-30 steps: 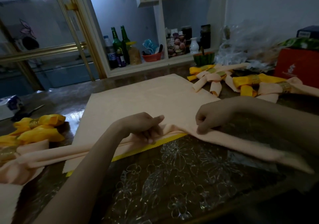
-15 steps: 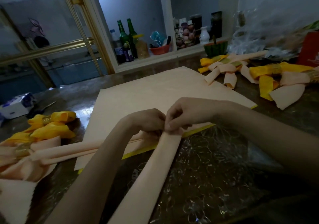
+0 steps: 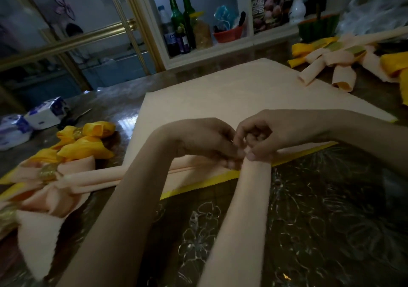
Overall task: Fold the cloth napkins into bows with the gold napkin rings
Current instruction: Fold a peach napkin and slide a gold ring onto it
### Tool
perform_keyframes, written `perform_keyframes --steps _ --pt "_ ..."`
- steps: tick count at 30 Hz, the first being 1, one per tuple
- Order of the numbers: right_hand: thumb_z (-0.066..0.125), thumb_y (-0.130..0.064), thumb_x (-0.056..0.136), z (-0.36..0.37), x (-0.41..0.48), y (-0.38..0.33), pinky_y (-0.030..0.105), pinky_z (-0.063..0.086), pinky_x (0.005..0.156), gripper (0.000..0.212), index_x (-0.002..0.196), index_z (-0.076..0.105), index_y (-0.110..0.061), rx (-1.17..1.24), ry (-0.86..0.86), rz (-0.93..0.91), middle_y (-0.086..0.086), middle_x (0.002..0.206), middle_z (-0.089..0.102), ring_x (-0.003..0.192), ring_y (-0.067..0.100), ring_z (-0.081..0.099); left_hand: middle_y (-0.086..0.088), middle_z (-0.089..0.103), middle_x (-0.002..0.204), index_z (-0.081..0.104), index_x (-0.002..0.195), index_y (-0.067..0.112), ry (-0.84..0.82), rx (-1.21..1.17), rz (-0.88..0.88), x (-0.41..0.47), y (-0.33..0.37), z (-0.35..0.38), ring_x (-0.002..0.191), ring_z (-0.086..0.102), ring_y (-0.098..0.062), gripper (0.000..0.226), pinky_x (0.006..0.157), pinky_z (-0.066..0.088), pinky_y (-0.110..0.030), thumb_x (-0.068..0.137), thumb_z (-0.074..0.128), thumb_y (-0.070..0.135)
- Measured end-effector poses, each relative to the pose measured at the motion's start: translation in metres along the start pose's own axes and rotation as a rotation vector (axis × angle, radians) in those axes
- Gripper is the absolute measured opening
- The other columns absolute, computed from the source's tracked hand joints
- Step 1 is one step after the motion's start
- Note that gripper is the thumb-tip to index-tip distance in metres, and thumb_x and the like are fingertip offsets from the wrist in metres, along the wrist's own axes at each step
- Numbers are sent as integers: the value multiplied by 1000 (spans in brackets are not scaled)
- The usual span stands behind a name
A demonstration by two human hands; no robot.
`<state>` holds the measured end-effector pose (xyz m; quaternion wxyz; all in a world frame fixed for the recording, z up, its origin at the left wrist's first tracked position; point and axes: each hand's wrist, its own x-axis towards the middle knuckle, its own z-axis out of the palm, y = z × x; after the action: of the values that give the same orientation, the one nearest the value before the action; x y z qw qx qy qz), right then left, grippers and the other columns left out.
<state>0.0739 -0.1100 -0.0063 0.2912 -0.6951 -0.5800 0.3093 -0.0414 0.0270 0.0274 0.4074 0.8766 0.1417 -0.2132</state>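
Left hand (image 3: 207,141) and right hand (image 3: 262,138) meet, each grip pinching the peach napkin strip (image 3: 240,209) at its bend. Ringed bows (image 3: 47,173) lie finished left of the grip. This one is half-folded and unringed (no ring visible in the fingers). Flat napkins (image 3: 231,92) wait behind.

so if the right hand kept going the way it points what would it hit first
The left hand, almost at once. The right hand points leftward at it, and both pinch the folded napkin at nearly the same spot. Whether their fingers touch is unclear.
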Motion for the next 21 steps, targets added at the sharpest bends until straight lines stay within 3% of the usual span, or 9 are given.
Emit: perform_keyframes --steps 3,6,10,13,16,21 --pt "67 -24 83 7 -3 3 14 42 61 20 95 58 -37 -87 -5 -41 -11 68 50 63 2 48 1 66 79 61 95 14 97 32 -11 -2 -7 -8 64 59 -4 7 58 49 -14 88 59 13" --pt "64 -31 84 14 -9 0 17 42 72 14 87 56 -43 -233 0 -42 -19 74 51 76 -4 50 2 61 83 61 90 22 198 228 -66 0 -13 -13 71 54 -9 7 63 46 -19 84 65 20" --pt "61 -39 84 18 -9 2 12 37 71 15 93 52 -46 -381 82 -44 -14 92 44 85 3 45 3 60 95 64 92 24 293 407 -162 1 -26 -22 86 54 -12 13 81 46 -29 81 68 31" --pt "58 -43 86 21 -8 6 15 36 81 15 94 46 -45 -431 116 -42 -13 105 36 96 2 39 2 62 101 67 98 21 317 421 -193 3 -30 -21 95 55 -15 23 90 46 -33 80 68 35" --pt "54 -41 90 24 -2 8 21 35 81 17 85 38 -45 -485 147 -71 -11 100 39 97 6 42 2 60 105 66 100 20 338 459 -185 8 -29 -18 98 54 -16 24 86 46 -30 83 65 37" --pt "55 -33 92 2 -7 22 24 33 76 10 92 45 -30 -571 319 52 -9 93 42 87 7 41 4 55 104 63 109 18 412 502 -139 19 -23 -8 99 52 -14 34 82 41 -25 86 58 44"
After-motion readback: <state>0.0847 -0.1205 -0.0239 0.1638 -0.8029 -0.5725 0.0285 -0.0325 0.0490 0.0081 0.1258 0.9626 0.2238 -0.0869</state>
